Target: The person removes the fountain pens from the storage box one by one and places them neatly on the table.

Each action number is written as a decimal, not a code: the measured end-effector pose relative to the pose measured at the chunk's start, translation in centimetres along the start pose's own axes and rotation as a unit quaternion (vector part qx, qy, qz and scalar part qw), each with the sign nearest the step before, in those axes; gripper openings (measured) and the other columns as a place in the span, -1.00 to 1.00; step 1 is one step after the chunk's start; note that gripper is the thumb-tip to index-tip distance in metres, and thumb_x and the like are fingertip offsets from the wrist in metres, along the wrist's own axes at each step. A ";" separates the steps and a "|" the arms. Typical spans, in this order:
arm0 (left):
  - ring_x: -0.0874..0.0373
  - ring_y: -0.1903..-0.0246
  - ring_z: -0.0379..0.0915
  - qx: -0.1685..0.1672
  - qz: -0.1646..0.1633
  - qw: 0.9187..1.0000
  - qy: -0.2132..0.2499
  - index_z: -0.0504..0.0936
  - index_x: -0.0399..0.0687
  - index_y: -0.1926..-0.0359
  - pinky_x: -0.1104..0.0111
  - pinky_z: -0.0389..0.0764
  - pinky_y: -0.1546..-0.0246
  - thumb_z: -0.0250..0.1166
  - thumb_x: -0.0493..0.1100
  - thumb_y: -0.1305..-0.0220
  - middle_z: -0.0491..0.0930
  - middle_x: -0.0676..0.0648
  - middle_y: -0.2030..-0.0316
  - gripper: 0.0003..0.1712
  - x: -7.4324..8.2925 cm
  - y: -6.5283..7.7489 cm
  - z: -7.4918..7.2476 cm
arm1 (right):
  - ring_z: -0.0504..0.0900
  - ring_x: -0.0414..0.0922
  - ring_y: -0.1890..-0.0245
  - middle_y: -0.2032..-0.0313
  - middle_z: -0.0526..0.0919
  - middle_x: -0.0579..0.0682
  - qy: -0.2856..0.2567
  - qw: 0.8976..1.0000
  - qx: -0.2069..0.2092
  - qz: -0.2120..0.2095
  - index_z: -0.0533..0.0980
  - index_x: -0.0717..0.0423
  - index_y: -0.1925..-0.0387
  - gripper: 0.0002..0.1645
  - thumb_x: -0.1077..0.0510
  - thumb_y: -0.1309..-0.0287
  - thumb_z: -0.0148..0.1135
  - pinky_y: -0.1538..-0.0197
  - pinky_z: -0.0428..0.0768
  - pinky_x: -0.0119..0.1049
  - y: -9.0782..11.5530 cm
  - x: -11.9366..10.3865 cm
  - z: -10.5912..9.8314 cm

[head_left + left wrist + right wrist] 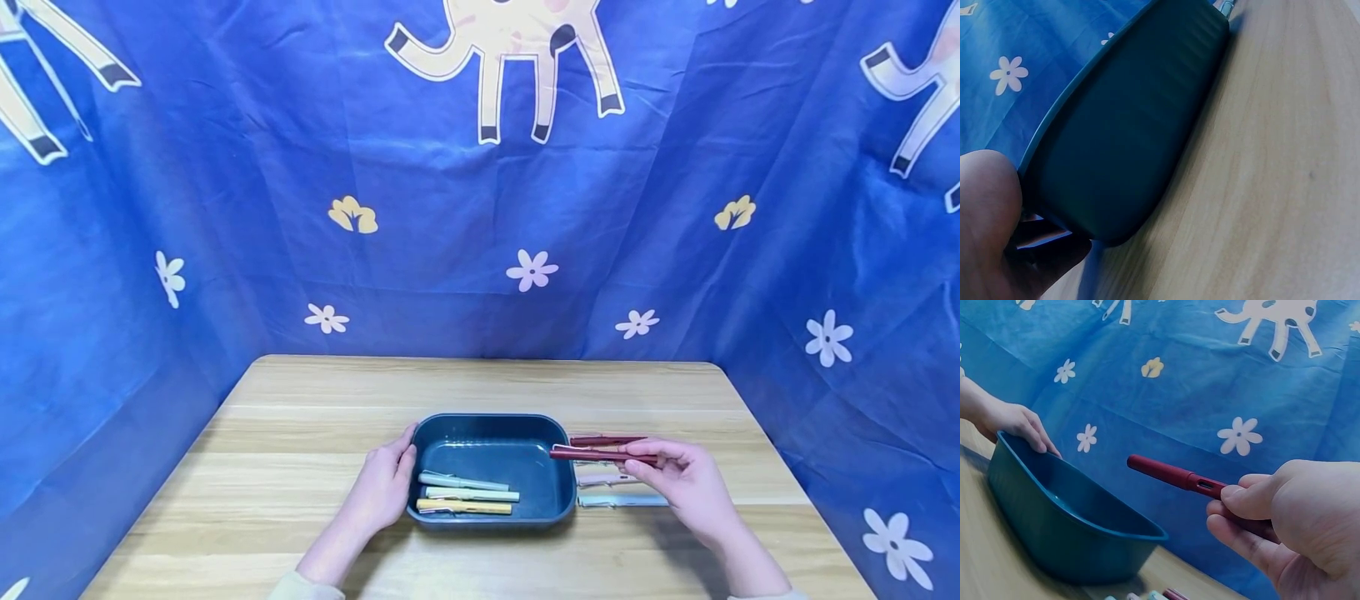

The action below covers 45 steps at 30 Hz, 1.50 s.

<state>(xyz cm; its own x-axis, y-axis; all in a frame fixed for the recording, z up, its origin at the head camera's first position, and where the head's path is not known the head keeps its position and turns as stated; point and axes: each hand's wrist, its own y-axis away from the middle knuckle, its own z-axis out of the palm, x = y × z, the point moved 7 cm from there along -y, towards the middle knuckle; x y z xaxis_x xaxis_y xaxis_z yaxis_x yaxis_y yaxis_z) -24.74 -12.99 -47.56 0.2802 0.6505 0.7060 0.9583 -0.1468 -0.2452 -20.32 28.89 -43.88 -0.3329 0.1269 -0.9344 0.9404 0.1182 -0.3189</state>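
A deep teal plastic bin (495, 522) stands on the table. My left hand (386, 483) grips its left end; in the left wrist view the thumb (988, 194) lies against the wall. Inside, near the front, lie a blue-green pen (465, 482), a pale green pen (472, 494) and a yellow pen (465, 507), roughly side by side. My right hand (686, 483) pinches a dark red pen (1166, 473) between thumb and fingers by one end. The other end reaches over the bin's right rim in the head view.
On the table right of the bin lie another dark red pen (603, 440), a lilac pen (600, 480) and a light blue pen (622, 501), partly behind my right hand. Blue patterned cloth (450, 292) surrounds the wooden table (315, 400) at the back and sides.
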 end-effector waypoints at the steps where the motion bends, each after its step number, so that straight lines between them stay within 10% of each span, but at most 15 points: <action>1: -0.26 -0.35 0.42 0.000 0.000 1.000 -0.001 0.37 -0.45 -0.48 -0.08 0.39 -0.40 0.03 -0.29 -0.65 0.46 -0.42 -0.35 -0.49 0.0 0.0 0.0 | 0.77 -0.18 0.27 0.21 0.81 0.19 -0.001 1.000 0.001 0.000 0.69 0.48 0.06 -0.75 0.50 -0.21 0.41 0.21 0.79 -0.33 0.2 0.0 -0.3; 14: -0.25 -0.36 0.41 -0.003 -0.006 1.000 -0.001 0.36 -0.45 -0.49 -0.06 0.37 -0.40 0.02 -0.28 -0.66 0.44 -0.40 -0.36 -0.49 -0.2 -0.1 0.1 | 0.81 -0.11 0.20 0.14 0.81 0.21 -0.034 0.998 -0.025 -0.038 0.65 0.57 0.07 -0.74 0.63 -0.19 0.31 0.14 0.79 -0.33 2.6 0.3 -2.5; 45: -0.26 -0.34 0.42 -0.001 -0.005 1.000 -0.002 0.37 -0.45 -0.48 -0.08 0.39 -0.39 0.03 -0.28 -0.66 0.46 -0.41 -0.35 -0.49 0.0 -0.1 0.0 | 0.80 -0.18 0.14 0.10 0.81 0.09 -0.029 0.994 -0.085 0.058 0.69 0.48 0.06 -0.77 0.51 -0.23 0.38 0.11 0.80 -0.29 6.6 5.4 -2.7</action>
<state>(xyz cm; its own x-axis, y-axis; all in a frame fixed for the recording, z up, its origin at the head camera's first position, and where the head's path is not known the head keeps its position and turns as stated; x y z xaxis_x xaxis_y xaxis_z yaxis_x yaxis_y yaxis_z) -24.86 -12.98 -47.56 0.2702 0.6551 0.7056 0.9612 -0.1413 -0.2369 -16.08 33.02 -50.61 -0.2130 0.0939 -0.9725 0.9454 0.2711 -0.1809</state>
